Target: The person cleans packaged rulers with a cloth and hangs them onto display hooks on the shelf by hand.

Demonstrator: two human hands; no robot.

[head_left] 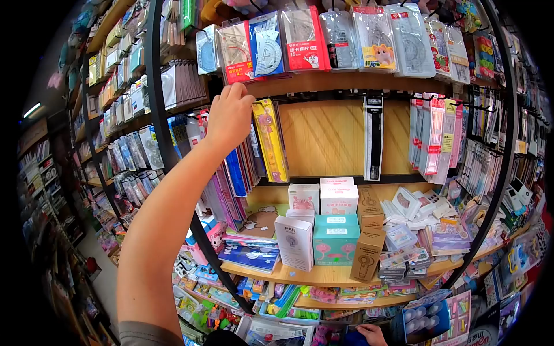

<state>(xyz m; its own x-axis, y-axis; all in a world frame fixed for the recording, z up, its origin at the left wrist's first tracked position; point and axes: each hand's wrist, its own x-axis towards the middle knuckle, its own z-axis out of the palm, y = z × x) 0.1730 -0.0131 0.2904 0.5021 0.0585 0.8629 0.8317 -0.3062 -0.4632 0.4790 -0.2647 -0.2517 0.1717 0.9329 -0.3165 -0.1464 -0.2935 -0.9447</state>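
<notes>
My left hand (232, 112) is raised to the row of hanging packs under the upper shelf. Its fingers are curled and pressed together; what they grip, if anything, is hidden behind them. Just right of it hangs a yellow ruler pack (269, 141). Below it hang blue and purple packs (235, 173). Above its fingertips is a red-edged ruler set (236, 55). My right hand (371, 334) shows only in part at the bottom edge, fingers bent beside a dark blue thing (354, 338). What it holds cannot be made out.
Fan boxes, one white (295, 243), one teal (336, 239) and one brown (367, 254), stand on the wooden shelf (311, 278). A black pack (373, 138) hangs mid-rack. Dark metal posts (157, 86) frame the rack. Small white packets (407, 205) lie heaped at right.
</notes>
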